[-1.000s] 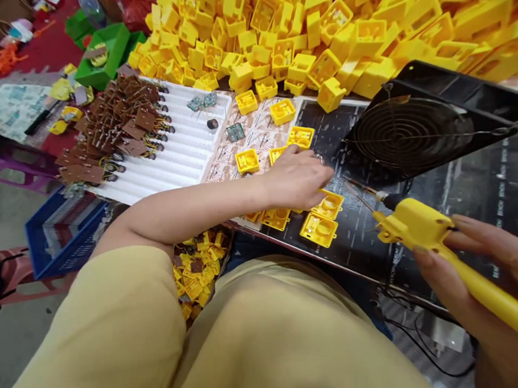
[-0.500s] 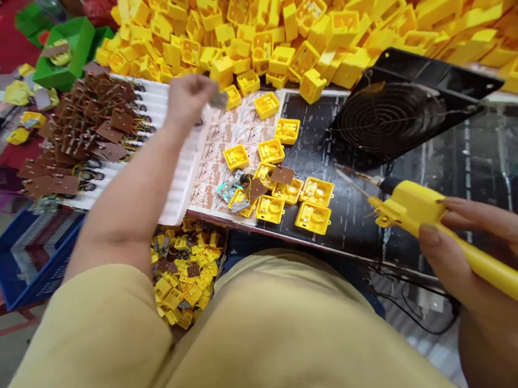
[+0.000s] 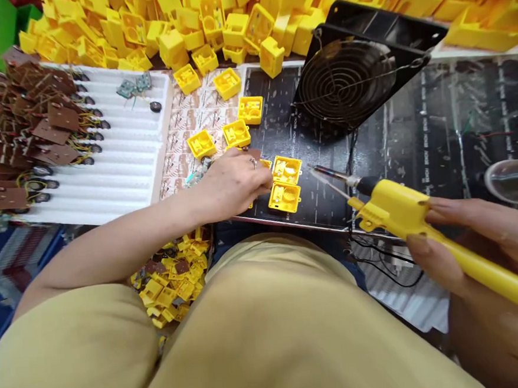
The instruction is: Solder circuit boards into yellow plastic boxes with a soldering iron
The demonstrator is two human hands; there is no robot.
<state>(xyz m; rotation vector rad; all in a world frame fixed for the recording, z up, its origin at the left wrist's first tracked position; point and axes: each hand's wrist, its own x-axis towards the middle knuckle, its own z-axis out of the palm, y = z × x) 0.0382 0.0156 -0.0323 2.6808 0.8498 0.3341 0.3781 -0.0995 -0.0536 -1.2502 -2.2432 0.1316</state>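
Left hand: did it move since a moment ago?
Yes. The left hand came back from the far corner of the white tray, toward the person, and now rests at the yellow cases.

A black bench (image 3: 435, 122) is stretching across the middle and right of the frame, bearing a tilted fan (image 3: 348, 75) at upper centre, a white ribbed tray (image 3: 124, 162) at left, a patterned sheet (image 3: 179, 128) beside it, open yellow housings (image 3: 284, 197) at centre, and a heap of casings (image 3: 211, 20) along the top.
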